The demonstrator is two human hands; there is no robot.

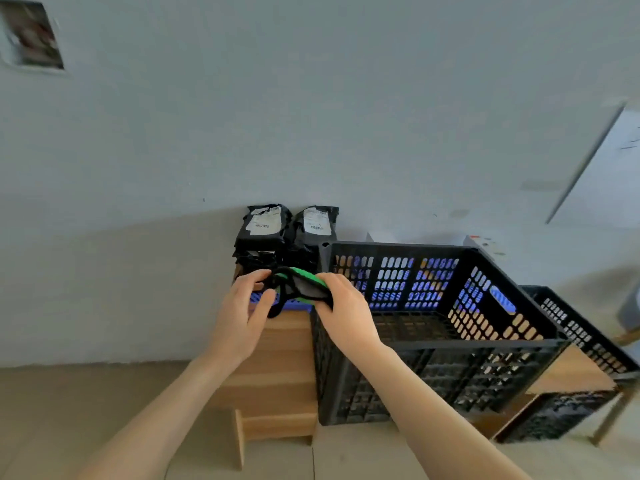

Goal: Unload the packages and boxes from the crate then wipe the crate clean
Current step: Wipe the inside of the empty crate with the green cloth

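Left hand [246,306] and right hand [346,306] meet just off the near left corner of the black perforated plastic crate [433,344]. Between them they grip a crumpled green and black cloth [304,282]. The left hand's fingers curl round its dark end. The right hand pinches the green part, which hangs just outside the crate's left wall and above rim height.

The crate stands on a pale wooden desk [277,358], and from where I stand its slatted floor looks bare. Two black plastic mailer packages with white labels [263,226] top a stack behind the crate's far left corner, close to the wall. A low blue plastic edge [259,298] shows under the hands on that same side; I cannot tell what it belongs to. A second black perforated crate [581,327] sits off the first crate's right side.

I judge the unloading to be done, or nearly so, with the person now readying the cloth for wiping. It looks bunched rather than flat, so the hands seem to be sorting out a fold or a good hold on it.

The next move calls for one hand to take the cloth alone, carry it over the left rim and press it down onto the crate's floor and inner walls. The other hand would do well to grip the rim, since a light, empty crate may slide on the desk under the strokes. The many slots could also snag loose corners of the cloth.
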